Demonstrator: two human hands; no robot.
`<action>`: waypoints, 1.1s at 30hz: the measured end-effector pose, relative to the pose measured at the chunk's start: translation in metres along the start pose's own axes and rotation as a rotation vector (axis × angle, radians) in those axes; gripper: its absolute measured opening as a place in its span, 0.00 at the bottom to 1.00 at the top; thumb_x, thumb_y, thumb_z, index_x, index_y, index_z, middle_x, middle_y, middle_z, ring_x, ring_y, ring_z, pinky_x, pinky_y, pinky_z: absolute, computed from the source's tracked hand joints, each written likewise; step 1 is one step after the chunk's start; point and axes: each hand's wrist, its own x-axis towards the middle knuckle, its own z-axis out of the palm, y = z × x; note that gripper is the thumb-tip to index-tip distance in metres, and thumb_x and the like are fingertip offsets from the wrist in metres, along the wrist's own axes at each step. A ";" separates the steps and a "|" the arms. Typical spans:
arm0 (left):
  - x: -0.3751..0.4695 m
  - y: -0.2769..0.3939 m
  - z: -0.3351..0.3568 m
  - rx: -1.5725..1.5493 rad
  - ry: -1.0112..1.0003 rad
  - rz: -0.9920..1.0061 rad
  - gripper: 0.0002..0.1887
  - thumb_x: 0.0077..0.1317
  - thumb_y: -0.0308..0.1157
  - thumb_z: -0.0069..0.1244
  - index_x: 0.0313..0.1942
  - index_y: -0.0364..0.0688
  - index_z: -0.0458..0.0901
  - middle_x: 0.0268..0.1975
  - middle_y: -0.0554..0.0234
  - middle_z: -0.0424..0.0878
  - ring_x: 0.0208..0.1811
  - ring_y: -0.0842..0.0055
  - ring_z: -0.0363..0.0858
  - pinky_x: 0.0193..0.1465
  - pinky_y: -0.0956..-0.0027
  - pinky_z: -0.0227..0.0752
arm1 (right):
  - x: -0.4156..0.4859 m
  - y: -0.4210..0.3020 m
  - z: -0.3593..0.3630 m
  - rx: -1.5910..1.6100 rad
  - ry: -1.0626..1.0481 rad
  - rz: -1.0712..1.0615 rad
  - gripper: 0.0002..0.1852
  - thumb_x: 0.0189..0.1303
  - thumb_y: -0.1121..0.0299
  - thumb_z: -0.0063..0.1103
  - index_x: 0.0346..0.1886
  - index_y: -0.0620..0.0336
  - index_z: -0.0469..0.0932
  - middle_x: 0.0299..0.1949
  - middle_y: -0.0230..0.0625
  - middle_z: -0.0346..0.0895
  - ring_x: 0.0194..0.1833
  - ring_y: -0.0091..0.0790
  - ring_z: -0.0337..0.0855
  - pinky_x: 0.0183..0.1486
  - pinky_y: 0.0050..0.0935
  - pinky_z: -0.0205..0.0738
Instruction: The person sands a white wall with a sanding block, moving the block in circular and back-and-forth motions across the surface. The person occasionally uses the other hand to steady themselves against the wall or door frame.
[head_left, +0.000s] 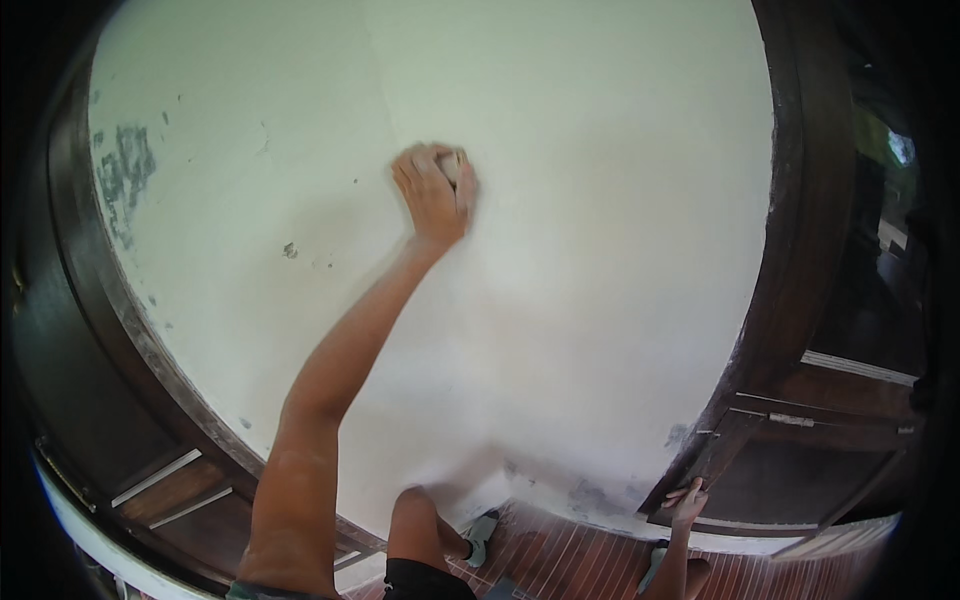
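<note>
Against a pale, dusty plastered wall (585, 247), my left hand (433, 191) is raised at the upper middle, its fingers curled around a small pale block (452, 166). The hand covers most of the block, so its face against the wall is hidden. A faint bend or corner line runs up the wall just above this hand. Down at the lower right, my right hand (686, 501) rests at the edge of a dark wooden frame (780, 247), fingers somewhat spread and no object seen in it. Grey patches (129, 169) and small chips mark the wall's left part.
Dark wooden panelling (82, 337) curves along the left. A lower wooden panel (810, 480) with a hinge stands at the right, near dark glass (870, 300). Below lies a reddish striped floor (570, 559), with my socked feet (481, 536) near the wall's base.
</note>
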 end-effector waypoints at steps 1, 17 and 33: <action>0.021 -0.003 0.005 0.036 0.001 -0.047 0.18 0.68 0.41 0.52 0.49 0.35 0.73 0.50 0.46 0.71 0.55 0.53 0.65 0.61 0.48 0.56 | 0.000 0.001 0.000 0.002 -0.002 0.002 0.42 0.79 0.43 0.39 0.10 0.66 0.73 0.10 0.44 0.75 0.08 0.34 0.74 0.11 0.29 0.69; -0.097 0.036 -0.021 -0.063 -0.039 0.035 0.16 0.70 0.38 0.51 0.48 0.35 0.72 0.47 0.45 0.72 0.52 0.55 0.64 0.59 0.49 0.56 | -0.003 0.000 0.001 -0.057 0.048 -0.003 0.44 0.77 0.38 0.39 0.10 0.65 0.74 0.08 0.41 0.73 0.08 0.33 0.74 0.12 0.28 0.69; 0.142 -0.052 0.031 0.101 0.143 0.011 0.16 0.71 0.39 0.49 0.49 0.35 0.75 0.48 0.45 0.75 0.54 0.52 0.70 0.58 0.49 0.62 | 0.001 0.009 -0.001 -0.083 0.052 -0.058 0.47 0.76 0.36 0.35 0.10 0.68 0.77 0.06 0.40 0.71 0.08 0.34 0.74 0.12 0.27 0.69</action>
